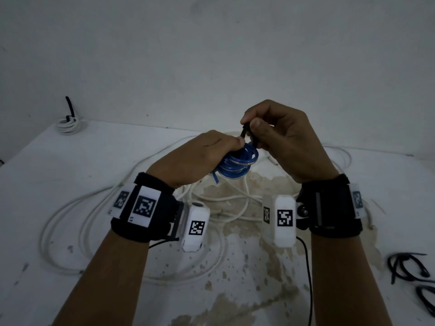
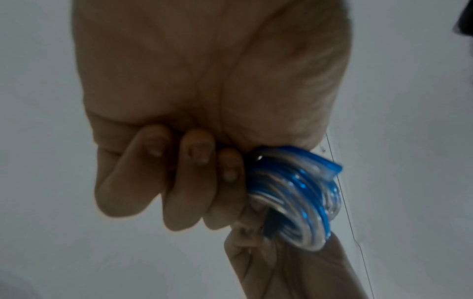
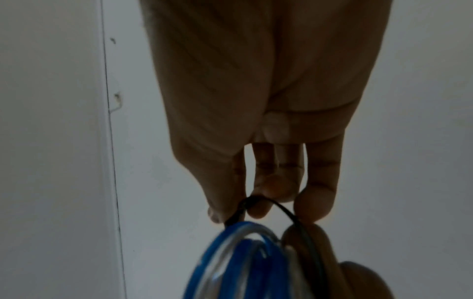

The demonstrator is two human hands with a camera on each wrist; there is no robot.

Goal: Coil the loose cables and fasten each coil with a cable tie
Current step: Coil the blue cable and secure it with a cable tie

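Blue cable coil (image 1: pixel 235 164) sits above the middle of the white table (image 1: pixel 70 161), clear of its surface, with my left hand (image 1: pixel 200 158) curled tight round one side of it. My right hand (image 1: pixel 280 140) pinches the black cable tie (image 1: pixel 244 131) between thumb and fingertips, just above the coil; the tie loops over the blue turns. Loose white cable (image 1: pixel 94 208) sprawls across the table under both wrists. A tied white coil (image 1: pixel 68 123) rests at the far left corner by the wall, well apart. Spare black ties (image 1: pixel 409 269) lie near the right edge, and I see bare tabletop on the near left
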